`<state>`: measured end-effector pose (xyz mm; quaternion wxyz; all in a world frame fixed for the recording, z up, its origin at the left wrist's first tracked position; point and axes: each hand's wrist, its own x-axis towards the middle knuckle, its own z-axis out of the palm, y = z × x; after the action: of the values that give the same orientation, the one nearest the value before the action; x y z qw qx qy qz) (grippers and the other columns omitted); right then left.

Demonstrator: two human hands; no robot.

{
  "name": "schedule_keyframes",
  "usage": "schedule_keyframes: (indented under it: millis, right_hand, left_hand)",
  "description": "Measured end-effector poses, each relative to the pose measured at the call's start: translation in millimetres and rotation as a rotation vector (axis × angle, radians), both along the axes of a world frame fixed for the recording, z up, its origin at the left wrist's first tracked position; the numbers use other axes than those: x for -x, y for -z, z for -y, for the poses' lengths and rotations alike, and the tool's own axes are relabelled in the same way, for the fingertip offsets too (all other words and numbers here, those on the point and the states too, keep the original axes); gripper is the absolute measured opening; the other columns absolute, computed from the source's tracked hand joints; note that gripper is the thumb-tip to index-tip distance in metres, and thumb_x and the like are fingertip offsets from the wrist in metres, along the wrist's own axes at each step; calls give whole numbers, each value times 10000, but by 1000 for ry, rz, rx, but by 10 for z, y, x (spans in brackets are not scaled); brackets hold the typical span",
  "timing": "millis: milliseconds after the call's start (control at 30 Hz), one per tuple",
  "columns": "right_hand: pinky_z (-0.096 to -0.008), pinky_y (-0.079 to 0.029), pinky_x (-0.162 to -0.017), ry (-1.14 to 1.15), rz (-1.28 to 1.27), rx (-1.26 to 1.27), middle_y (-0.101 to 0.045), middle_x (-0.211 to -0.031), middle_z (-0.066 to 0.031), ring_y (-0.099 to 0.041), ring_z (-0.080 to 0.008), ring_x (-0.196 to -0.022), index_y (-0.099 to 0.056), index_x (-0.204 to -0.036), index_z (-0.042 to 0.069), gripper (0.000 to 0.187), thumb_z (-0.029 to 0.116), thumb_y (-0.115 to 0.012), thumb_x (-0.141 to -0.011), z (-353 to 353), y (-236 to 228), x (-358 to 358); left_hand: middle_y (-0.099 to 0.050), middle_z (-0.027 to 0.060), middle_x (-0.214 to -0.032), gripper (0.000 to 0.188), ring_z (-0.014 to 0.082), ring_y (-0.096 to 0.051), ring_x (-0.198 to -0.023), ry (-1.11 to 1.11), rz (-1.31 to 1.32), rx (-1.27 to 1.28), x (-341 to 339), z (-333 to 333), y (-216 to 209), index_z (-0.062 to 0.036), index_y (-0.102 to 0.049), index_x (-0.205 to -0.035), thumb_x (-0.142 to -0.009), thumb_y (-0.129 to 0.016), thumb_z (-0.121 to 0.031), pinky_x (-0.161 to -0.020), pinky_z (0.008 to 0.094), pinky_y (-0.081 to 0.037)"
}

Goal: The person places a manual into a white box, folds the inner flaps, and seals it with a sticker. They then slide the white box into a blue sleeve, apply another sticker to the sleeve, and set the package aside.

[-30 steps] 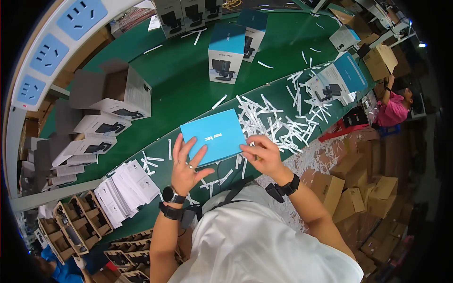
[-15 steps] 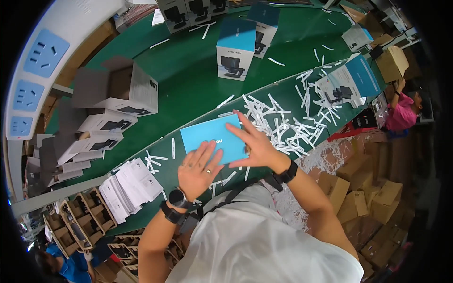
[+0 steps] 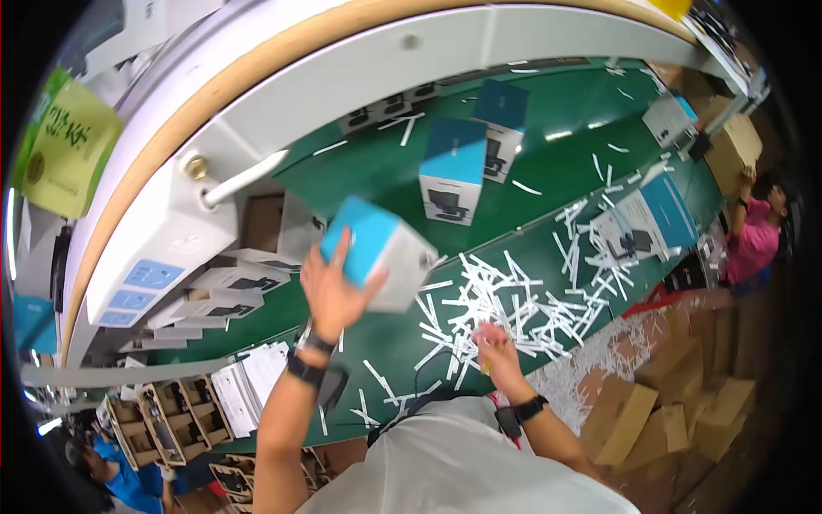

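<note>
In my left hand (image 3: 332,287) is a white carton box (image 3: 396,267) with a blue top, tipped over to one side above the green bench. The fingers are spread across its blue face, with the thumb at its near edge. My right hand (image 3: 503,360) is closed, lower and to the right, above the near edge of a heap of white paper strips (image 3: 492,295). Something small and yellowish shows at its fingers, too blurred to name. Dark bands circle both wrists.
Two blue-topped boxes (image 3: 451,176) stand farther back; another box (image 3: 655,218) lies at right. Left are open boxes (image 3: 227,278), white leaflets (image 3: 248,390) and cardboard trays (image 3: 175,420). A shelf edge with sockets (image 3: 154,274) overhangs the bench. Co-workers (image 3: 753,236) stand at both sides.
The box has gone from upright beneath both hands to tipped in my left hand. My right hand has left it and moved toward me, now closed. The view has shifted, bringing in the shelf.
</note>
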<state>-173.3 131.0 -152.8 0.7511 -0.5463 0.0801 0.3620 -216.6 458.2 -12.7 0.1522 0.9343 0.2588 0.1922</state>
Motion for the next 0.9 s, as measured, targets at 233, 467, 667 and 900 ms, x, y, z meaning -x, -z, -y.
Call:
schedule_keyframes:
  millis: [233, 467, 667, 900]
  right_hand:
    - [-275, -493, -621, -345, -257, -141, -677, -951, -99, -599, -159, -693, -590, -1244, 69, 247, 195, -563, -1033, 460, 118, 679]
    - [-222, -328, -515, -210, -142, 54, -572, -822, -4, -449, -72, -606, -652, -1135, 75, 199, 214, -620, -996, 758, -123, 493]
    - [-210, -390, -584, -361, 570, 126, -615, -989, -4, -453, -44, -663, -641, -1214, 39, 379, 84, -747, -853, -66, -391, 14]
    - [-354, -490, -917, -231, 946, 334, -633, -1182, -158, -618, -236, -1027, -552, -1309, -56, 519, 180, -737, -885, -1175, -702, 2]
  left_hand:
    - [-459, 287, -1473, 691, 516, -441, -1334, -62, 169, -384, -1599, -728, 554, -61, -549, -1413, -926, -540, -551, -1114, 607, -322]
    - [-695, 151, -1026, 243, 388, -682, -940, -278, -52, -388, -552, -1256, 280, -87, -668, -1109, -903, -566, -165, -758, 503, -554]
    - [-707, 74, -766, 127, 260, -709, -686, -80, -222, -488, 351, -654, 211, -135, -730, -814, -832, -605, -149, -575, 420, -548]
    - [-644, 63, -903, 83, 269, -652, -906, 371, 418, -237, 1352, 819, -69, -122, -671, -824, -743, -659, -113, -776, 415, -537]
